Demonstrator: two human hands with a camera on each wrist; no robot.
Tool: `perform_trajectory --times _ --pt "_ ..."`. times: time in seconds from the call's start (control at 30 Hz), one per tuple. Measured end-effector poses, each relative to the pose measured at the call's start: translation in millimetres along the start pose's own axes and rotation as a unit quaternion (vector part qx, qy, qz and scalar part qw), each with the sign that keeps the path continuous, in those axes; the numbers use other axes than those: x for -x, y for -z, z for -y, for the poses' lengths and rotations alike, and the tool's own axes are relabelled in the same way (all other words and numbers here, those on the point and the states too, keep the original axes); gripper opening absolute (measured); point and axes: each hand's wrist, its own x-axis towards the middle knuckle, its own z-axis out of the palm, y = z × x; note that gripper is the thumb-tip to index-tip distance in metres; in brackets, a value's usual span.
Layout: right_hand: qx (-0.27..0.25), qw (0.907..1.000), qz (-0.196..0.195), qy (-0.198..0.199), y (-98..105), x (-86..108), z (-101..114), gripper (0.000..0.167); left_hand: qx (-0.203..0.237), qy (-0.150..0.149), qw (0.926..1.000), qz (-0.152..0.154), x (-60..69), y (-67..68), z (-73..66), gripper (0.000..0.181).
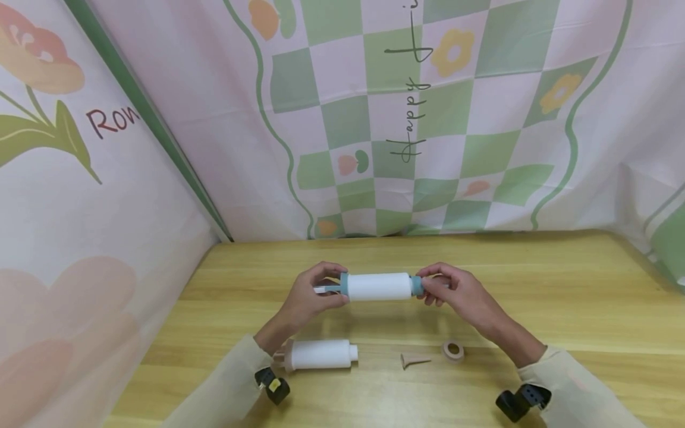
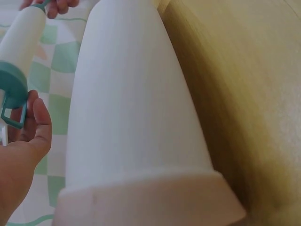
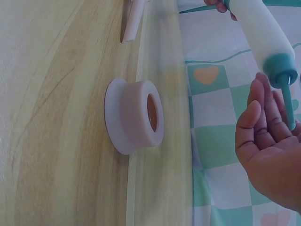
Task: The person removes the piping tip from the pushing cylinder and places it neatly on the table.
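Note:
A white tube (image 1: pixel 379 286) with teal ends is held level above the table between both hands. The left hand (image 1: pixel 317 294) grips its teal collar (image 1: pixel 344 286) with thumb and fingers, around a teal handle frame (image 2: pixel 14 118). At the opposite end, the right hand (image 1: pixel 464 296) has its fingertips on the teal cap (image 1: pixel 417 285). In the right wrist view a thin teal nozzle (image 3: pixel 288 103) sticks out from that cap, past the right hand (image 3: pixel 273 155). In the left wrist view the left hand (image 2: pixel 21 155) is at the collar end.
Below on the wooden table (image 1: pixel 562 297) lie a second white tube (image 1: pixel 321 355) with a beige end, near the left forearm, a beige cone-shaped nozzle (image 1: pixel 414 360) and a beige ring cap (image 1: pixel 453 351). A patterned cloth (image 1: pixel 342 125) hangs behind the table.

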Motion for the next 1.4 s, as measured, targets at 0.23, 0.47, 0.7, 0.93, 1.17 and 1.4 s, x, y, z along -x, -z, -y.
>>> perform_trajectory --times 0.23,0.47,0.7,0.93,1.17,1.4 --pt "0.005 1.0000 0.001 0.009 -0.3 -0.7 -1.6 0.032 -0.001 0.000 1.0000 0.001 0.5 0.3 0.8 0.049" --pt "-0.018 0.9996 0.013 0.017 -0.1 -0.6 -2.5 0.034 0.004 0.007 1.0000 -0.005 2.2 0.9 0.9 0.046" --pt "-0.003 0.9998 0.010 0.015 -0.4 0.1 -2.4 0.034 0.004 0.000 1.0000 -0.001 1.8 0.9 2.4 0.048" --pt "-0.001 0.9999 0.006 0.010 -1.7 -0.2 -1.7 0.034 0.003 -0.007 1.0000 0.004 1.1 0.4 2.2 0.046" --pt "0.005 0.9998 0.001 0.018 -1.6 1.5 -1.3 0.033 -0.002 -0.006 1.0000 0.001 2.0 0.4 1.1 0.048" --pt "-0.007 0.9996 0.003 0.029 -1.0 2.2 -0.7 0.037 -0.002 0.002 1.0000 -0.006 1.8 0.2 3.4 0.047"
